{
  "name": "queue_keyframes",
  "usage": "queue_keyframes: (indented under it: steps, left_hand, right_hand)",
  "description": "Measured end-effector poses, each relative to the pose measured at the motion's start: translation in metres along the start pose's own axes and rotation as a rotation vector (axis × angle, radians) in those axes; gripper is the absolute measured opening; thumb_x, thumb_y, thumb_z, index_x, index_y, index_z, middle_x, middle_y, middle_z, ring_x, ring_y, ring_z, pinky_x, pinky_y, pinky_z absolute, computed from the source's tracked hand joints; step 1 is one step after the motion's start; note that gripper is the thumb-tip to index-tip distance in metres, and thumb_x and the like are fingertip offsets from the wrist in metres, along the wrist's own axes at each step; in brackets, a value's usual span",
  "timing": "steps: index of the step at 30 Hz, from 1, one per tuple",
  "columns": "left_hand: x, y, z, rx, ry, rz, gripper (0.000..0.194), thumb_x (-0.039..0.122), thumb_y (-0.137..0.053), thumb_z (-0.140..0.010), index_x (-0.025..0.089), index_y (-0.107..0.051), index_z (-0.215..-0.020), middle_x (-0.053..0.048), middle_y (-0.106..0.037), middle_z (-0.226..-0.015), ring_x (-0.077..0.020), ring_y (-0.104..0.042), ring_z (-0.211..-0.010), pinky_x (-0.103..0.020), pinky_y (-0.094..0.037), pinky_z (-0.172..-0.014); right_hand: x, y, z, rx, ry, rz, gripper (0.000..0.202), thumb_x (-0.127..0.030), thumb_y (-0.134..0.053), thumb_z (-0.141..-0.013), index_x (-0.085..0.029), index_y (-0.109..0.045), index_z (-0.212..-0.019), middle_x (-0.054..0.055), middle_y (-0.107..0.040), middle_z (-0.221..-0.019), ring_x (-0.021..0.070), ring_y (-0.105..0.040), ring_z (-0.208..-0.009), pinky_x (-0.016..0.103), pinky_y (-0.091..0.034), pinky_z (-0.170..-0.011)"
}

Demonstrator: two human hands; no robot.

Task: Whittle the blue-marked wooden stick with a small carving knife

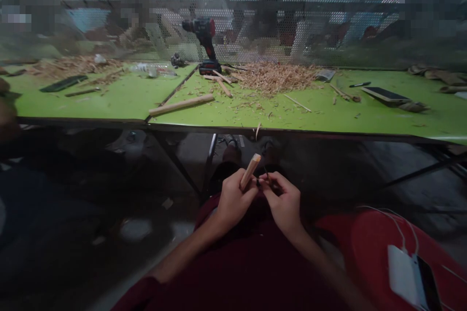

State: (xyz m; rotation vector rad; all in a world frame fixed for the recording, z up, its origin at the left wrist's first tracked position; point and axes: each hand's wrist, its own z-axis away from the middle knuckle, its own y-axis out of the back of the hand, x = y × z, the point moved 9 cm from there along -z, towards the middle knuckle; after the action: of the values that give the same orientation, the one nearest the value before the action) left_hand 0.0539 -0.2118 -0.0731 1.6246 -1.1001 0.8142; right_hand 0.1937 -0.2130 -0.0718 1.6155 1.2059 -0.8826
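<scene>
Above my lap, my left hand [233, 197] is wrapped round a pale wooden stick [251, 171]. The stick tilts up and forward, and its squared top end sticks out above my fist. Close beside it, my right hand [282, 199] pinches a thin dark blade-like piece [266, 173], mostly hidden by the fingers. The fingertips of both hands nearly meet at a small black part near the stick; which thing it belongs to, I cannot tell.
Ahead is a green table [124, 102] with a cordless drill [204, 43], a heap of wood shavings [277, 77], a wooden rod [181, 105] and a phone [386, 95]. A perforated screen [321, 34] stands behind. At right, a red stool [372, 238] bears a white power bank [403, 274].
</scene>
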Motion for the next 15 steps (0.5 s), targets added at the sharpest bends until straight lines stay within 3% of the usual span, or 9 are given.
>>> queue_keyframes:
  steps: [5, 9, 15]
  left_hand:
    - [0.0011, 0.0, -0.002, -0.015, 0.011, 0.031, 0.013, 0.016, -0.056, -0.079, 0.018, -0.061, -0.091, 0.0, -0.062, -0.078, -0.0142, -0.056, -0.07, -0.025, -0.042, -0.068]
    - [0.0, -0.001, -0.0004, -0.017, -0.007, 0.019, 0.006, 0.016, -0.055, -0.08, 0.018, -0.06, -0.08, 0.001, -0.06, -0.073, -0.0134, -0.054, -0.067, -0.024, -0.041, -0.066]
    - [-0.0018, -0.0031, 0.0032, -0.022, -0.012, -0.02, 0.011, 0.019, -0.053, -0.083, 0.018, -0.057, -0.073, 0.001, -0.055, -0.068, -0.0129, -0.051, -0.065, -0.024, -0.039, -0.063]
  right_hand:
    - [0.004, -0.001, -0.001, -0.014, -0.052, -0.005, 0.018, -0.035, -0.062, -0.086, -0.018, -0.064, -0.081, 0.003, -0.061, -0.073, 0.0156, -0.056, -0.069, 0.027, -0.046, -0.063]
    - [0.0041, -0.0027, -0.0005, -0.024, -0.027, 0.004, 0.018, -0.035, -0.06, -0.087, -0.018, -0.063, -0.081, 0.003, -0.061, -0.074, 0.0153, -0.057, -0.068, 0.027, -0.047, -0.062]
    - [-0.0025, -0.0024, 0.0037, 0.015, 0.108, 0.113, 0.014, -0.03, -0.058, -0.089, -0.019, -0.063, -0.083, 0.001, -0.057, -0.071, 0.0131, -0.052, -0.063, 0.025, -0.043, -0.058]
